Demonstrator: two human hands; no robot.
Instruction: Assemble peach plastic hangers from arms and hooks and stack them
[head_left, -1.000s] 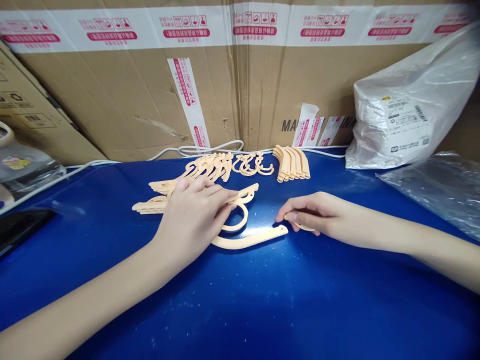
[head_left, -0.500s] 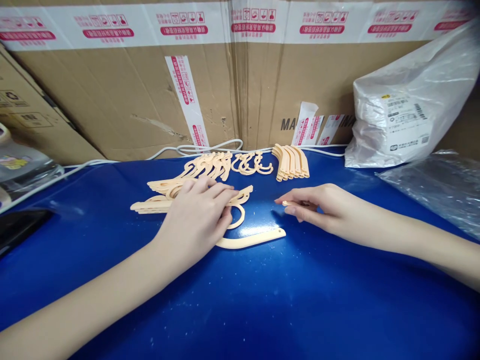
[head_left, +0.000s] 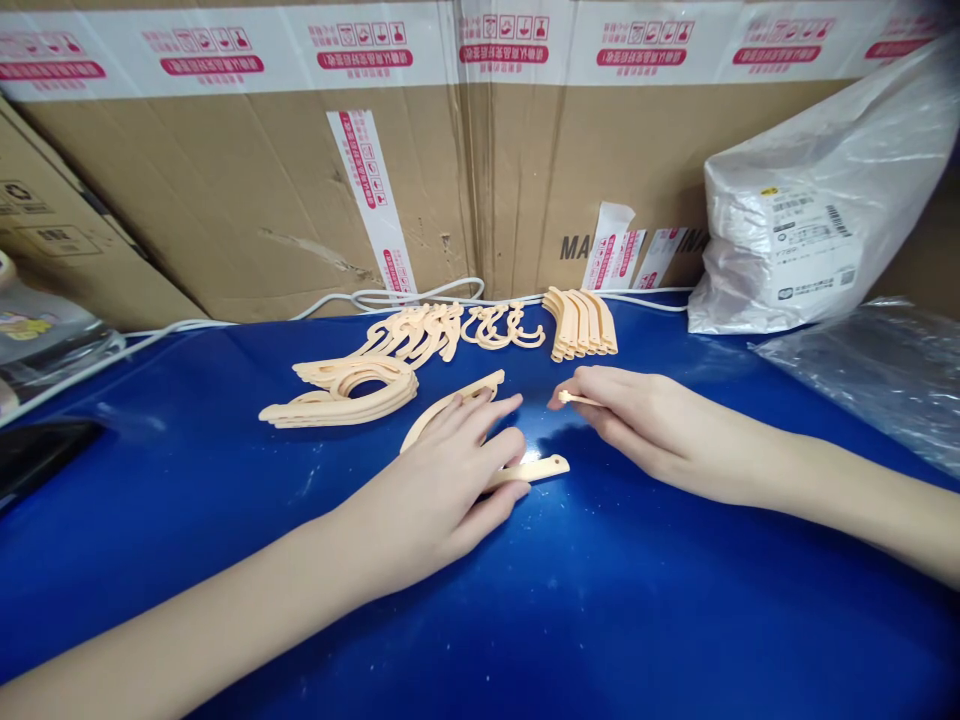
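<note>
My left hand [head_left: 450, 470] lies on the blue table [head_left: 600, 620], fingers stretched over a loose curved peach plastic arm [head_left: 544, 467] and touching a second curved piece [head_left: 450, 400] behind it. My right hand [head_left: 637, 415] hovers just right of them, thumb and forefinger pinched on a small peach plastic piece [head_left: 574, 398]. A stack of curved hanger parts [head_left: 341, 395] lies to the left of my left hand. Further back lie a row of hook pieces [head_left: 450, 328] and a neat bundle of curved strips [head_left: 581, 322].
Taped cardboard boxes [head_left: 465, 150] wall off the back edge, with a white cable [head_left: 405, 298] along their foot. A white plastic bag [head_left: 817, 220] and a clear bag [head_left: 877, 370] sit at the right. A dark object [head_left: 37, 455] lies at the left edge.
My left hand slid right off the stack of hanger parts onto the loose curved arm. My right hand lifted slightly and moved back with the small piece pinched.
</note>
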